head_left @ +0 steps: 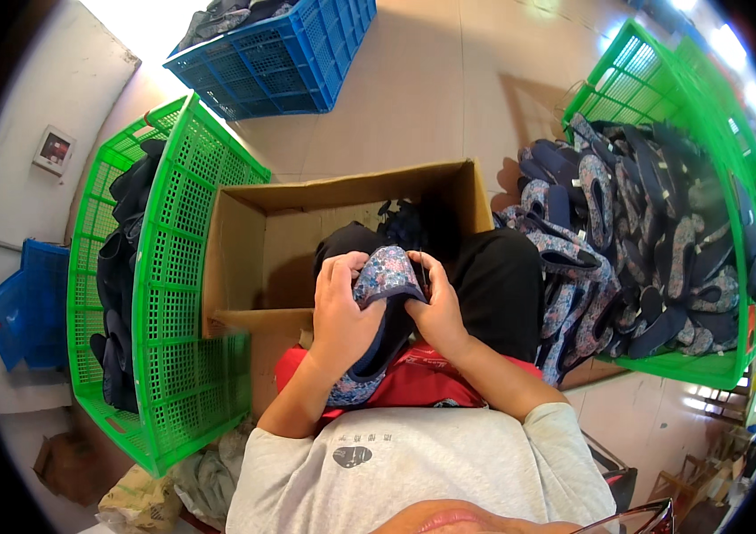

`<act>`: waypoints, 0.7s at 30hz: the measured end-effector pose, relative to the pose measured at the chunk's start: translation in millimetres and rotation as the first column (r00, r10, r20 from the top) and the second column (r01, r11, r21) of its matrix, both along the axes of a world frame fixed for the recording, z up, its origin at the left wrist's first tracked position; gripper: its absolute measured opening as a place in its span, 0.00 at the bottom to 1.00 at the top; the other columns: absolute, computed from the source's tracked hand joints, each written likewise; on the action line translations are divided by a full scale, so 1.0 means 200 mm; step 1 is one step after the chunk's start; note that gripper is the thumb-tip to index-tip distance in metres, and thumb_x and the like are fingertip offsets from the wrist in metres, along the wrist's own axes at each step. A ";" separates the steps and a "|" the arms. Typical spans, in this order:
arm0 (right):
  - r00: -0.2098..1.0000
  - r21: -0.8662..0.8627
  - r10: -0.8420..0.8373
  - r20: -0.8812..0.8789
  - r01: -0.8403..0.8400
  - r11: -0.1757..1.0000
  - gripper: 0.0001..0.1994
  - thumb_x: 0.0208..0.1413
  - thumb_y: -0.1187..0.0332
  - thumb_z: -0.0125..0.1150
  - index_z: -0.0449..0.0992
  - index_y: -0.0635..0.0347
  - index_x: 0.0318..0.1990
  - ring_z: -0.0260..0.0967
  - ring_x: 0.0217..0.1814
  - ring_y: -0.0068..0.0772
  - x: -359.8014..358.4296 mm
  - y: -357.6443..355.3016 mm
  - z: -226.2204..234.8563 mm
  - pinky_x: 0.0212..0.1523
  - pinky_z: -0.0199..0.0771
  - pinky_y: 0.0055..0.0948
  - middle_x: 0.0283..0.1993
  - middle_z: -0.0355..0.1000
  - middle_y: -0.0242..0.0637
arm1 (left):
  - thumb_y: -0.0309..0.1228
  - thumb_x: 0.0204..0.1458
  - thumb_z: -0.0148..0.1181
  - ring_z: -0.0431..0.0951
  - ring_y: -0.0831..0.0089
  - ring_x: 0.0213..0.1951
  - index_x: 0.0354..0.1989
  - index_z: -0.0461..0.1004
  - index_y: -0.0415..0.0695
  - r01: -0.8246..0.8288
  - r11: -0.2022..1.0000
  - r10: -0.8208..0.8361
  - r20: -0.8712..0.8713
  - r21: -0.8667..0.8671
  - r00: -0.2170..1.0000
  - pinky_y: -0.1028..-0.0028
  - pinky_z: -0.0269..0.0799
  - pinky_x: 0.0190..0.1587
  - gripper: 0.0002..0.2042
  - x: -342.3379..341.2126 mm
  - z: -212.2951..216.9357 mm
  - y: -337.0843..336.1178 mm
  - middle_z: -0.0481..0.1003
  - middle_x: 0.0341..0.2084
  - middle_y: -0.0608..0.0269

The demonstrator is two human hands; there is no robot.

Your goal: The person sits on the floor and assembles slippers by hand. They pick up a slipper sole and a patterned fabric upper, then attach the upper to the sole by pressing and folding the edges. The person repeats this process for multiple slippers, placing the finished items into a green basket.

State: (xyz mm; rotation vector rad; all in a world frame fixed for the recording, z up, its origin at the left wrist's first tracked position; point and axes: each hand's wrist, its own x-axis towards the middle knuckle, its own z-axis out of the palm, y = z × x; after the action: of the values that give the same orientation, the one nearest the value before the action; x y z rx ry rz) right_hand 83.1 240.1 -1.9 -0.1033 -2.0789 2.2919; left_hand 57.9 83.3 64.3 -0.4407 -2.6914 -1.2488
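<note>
A floral slipper (392, 272) with a dark blue edge is held up over my lap, its toe end pointing away from me. My left hand (344, 307) grips its left side, fingers curled over the patterned upper. On the other side, my right hand (437, 310) pinches the dark edge between thumb and fingers. The rest of the slipper hangs toward me, its patterned heel (355, 389) lying over a red cloth (427, 378) on my lap. Part of the slipper's inside is hidden by my left hand and wrist.
An open cardboard box (235, 236) stands just beyond my knees, with dark scraps inside. A green crate (184, 267) of dark pieces is at the left. Many slippers (636, 222) spill from another green crate (629, 62) at the right. A filled blue crate (280, 71) stands farther off.
</note>
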 end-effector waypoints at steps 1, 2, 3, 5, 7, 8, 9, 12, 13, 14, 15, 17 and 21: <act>1.000 -0.020 -0.019 -0.012 0.019 1.000 0.33 0.46 0.88 0.52 0.60 0.65 0.64 0.64 0.65 0.32 -0.02 0.00 0.01 0.64 0.63 0.29 0.63 0.65 0.42 | 0.18 0.40 0.66 0.74 0.63 0.43 0.49 0.69 0.41 -0.011 1.000 0.011 -0.073 0.012 0.997 0.68 0.70 0.46 0.24 0.00 0.01 0.02 0.70 0.44 0.56; 0.999 -0.042 -0.034 -0.022 0.033 0.999 0.32 0.47 0.88 0.54 0.61 0.66 0.63 0.65 0.64 0.33 -0.03 0.00 0.04 0.64 0.64 0.29 0.61 0.66 0.43 | 0.18 0.40 0.66 0.73 0.62 0.44 0.49 0.69 0.40 -0.025 0.998 0.028 -0.057 0.055 0.998 0.68 0.71 0.46 0.23 0.01 0.01 0.02 0.70 0.44 0.55; 0.998 -0.065 -0.050 -0.031 0.048 0.997 0.31 0.48 0.88 0.56 0.62 0.66 0.63 0.67 0.63 0.34 -0.05 0.00 0.07 0.63 0.65 0.30 0.60 0.68 0.43 | 0.18 0.41 0.65 0.73 0.60 0.45 0.48 0.69 0.39 -0.038 0.994 0.042 -0.041 0.099 0.998 0.67 0.71 0.47 0.22 0.01 0.02 0.02 0.70 0.44 0.54; 0.998 -0.045 -0.006 -0.064 0.003 0.999 0.29 0.51 0.87 0.56 0.62 0.66 0.63 0.66 0.63 0.31 -0.08 0.02 0.06 0.63 0.65 0.28 0.60 0.67 0.41 | 0.18 0.41 0.65 0.72 0.57 0.46 0.46 0.69 0.38 -0.067 0.980 0.069 -0.002 0.188 0.998 0.65 0.71 0.48 0.20 0.03 0.02 0.03 0.71 0.43 0.53; 0.992 0.010 0.012 -0.129 -0.011 1.000 0.28 0.53 0.86 0.57 0.62 0.66 0.63 0.66 0.62 0.29 -0.12 0.03 0.06 0.63 0.65 0.27 0.60 0.67 0.40 | 0.17 0.42 0.64 0.72 0.56 0.47 0.46 0.70 0.38 -0.086 0.966 0.094 -0.022 0.245 0.995 0.66 0.71 0.48 0.20 0.03 0.03 0.04 0.71 0.44 0.52; 0.985 0.053 0.010 -0.173 0.000 0.999 0.27 0.54 0.85 0.58 0.63 0.66 0.63 0.66 0.61 0.29 -0.13 0.04 0.06 0.63 0.65 0.27 0.59 0.68 0.40 | 0.17 0.41 0.64 0.72 0.55 0.47 0.47 0.70 0.38 -0.086 0.970 0.104 -0.070 0.226 0.992 0.66 0.70 0.49 0.21 0.03 0.03 0.04 0.71 0.45 0.52; 0.976 0.096 0.010 -0.217 0.011 0.995 0.26 0.55 0.84 0.59 0.63 0.66 0.63 0.67 0.61 0.28 -0.14 0.05 0.06 0.63 0.65 0.28 0.59 0.68 0.40 | 0.18 0.41 0.65 0.72 0.55 0.47 0.48 0.70 0.37 -0.088 0.974 0.114 -0.117 0.207 0.987 0.65 0.70 0.49 0.22 0.03 0.03 0.05 0.71 0.46 0.52; 0.963 0.204 0.032 -0.269 0.025 0.979 0.27 0.53 0.84 0.60 0.64 0.67 0.62 0.68 0.60 0.29 -0.17 0.07 0.10 0.63 0.65 0.28 0.59 0.68 0.40 | 0.21 0.40 0.68 0.73 0.55 0.48 0.55 0.70 0.38 -0.123 0.988 0.081 -0.368 -0.091 0.926 0.63 0.69 0.53 0.28 0.02 0.14 0.08 0.71 0.48 0.52; 0.957 0.270 0.049 -0.287 0.031 0.962 0.27 0.53 0.84 0.60 0.64 0.67 0.62 0.68 0.60 0.30 -0.18 0.07 0.11 0.63 0.66 0.28 0.58 0.69 0.41 | 0.21 0.39 0.67 0.72 0.53 0.49 0.55 0.70 0.37 -0.121 0.986 0.073 -0.353 -0.116 0.933 0.61 0.68 0.54 0.29 0.00 0.14 0.08 0.71 0.49 0.52; 0.950 0.331 0.067 -0.304 0.040 0.943 0.27 0.52 0.84 0.61 0.65 0.67 0.62 0.69 0.60 0.31 -0.18 0.07 0.12 0.63 0.66 0.28 0.58 0.69 0.42 | 0.21 0.38 0.67 0.72 0.51 0.50 0.56 0.69 0.36 -0.118 0.982 0.063 -0.335 -0.145 0.940 0.60 0.67 0.56 0.31 -0.02 0.15 0.09 0.71 0.50 0.51; 0.943 0.390 0.084 -0.321 0.050 0.920 0.28 0.51 0.83 0.62 0.65 0.67 0.61 0.69 0.60 0.32 -0.19 0.07 0.13 0.62 0.66 0.29 0.58 0.70 0.42 | 0.22 0.37 0.67 0.71 0.49 0.51 0.57 0.69 0.36 -0.113 0.978 0.053 -0.318 -0.174 0.947 0.59 0.66 0.57 0.32 -0.03 0.16 0.09 0.71 0.50 0.50; 0.929 0.399 0.076 -0.362 0.081 0.913 0.26 0.49 0.79 0.64 0.69 0.63 0.59 0.71 0.57 0.44 -0.22 0.07 0.19 0.59 0.70 0.33 0.54 0.72 0.47 | 0.20 0.37 0.64 0.72 0.51 0.49 0.55 0.71 0.34 -0.134 0.961 0.045 -0.342 -0.241 0.939 0.60 0.68 0.55 0.29 -0.07 0.19 0.09 0.72 0.48 0.51; 0.908 0.487 0.130 -0.398 0.088 0.869 0.23 0.48 0.76 0.65 0.73 0.60 0.54 0.73 0.52 0.50 -0.26 0.13 0.26 0.54 0.73 0.36 0.48 0.76 0.48 | 0.20 0.37 0.61 0.73 0.53 0.44 0.51 0.73 0.31 -0.094 0.950 -0.036 -0.405 -0.296 0.914 0.62 0.71 0.50 0.26 -0.12 0.14 0.07 0.72 0.41 0.52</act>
State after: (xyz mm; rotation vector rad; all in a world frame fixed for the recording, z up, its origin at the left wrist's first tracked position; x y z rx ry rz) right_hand 30.8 266.4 50.0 0.3992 -2.3285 1.5199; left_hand 34.6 98.0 93.2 -0.6167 -2.5128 -0.6286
